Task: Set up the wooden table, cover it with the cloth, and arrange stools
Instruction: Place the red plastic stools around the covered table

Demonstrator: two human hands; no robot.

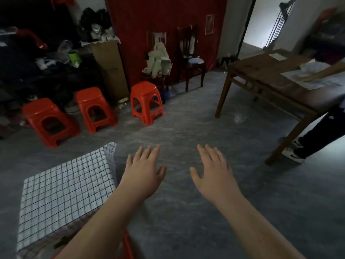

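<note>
Grey concrete floor (186, 128), dim room. Left hand (143, 169) and right hand (214, 171) out palm-down above it, fingers (155, 153) spread, gripping nothing. Checked cloth (65, 184) lower left, just beside left wrist; wooden table (261, 70) well apart at right; red stools (93, 107) along far left. Best to pinch cloth by two corners, lift clear of floor, carry across.

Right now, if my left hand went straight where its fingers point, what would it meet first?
The left hand would likely reach the rightmost red plastic stool first, across grey floor; depth unclear.
</note>
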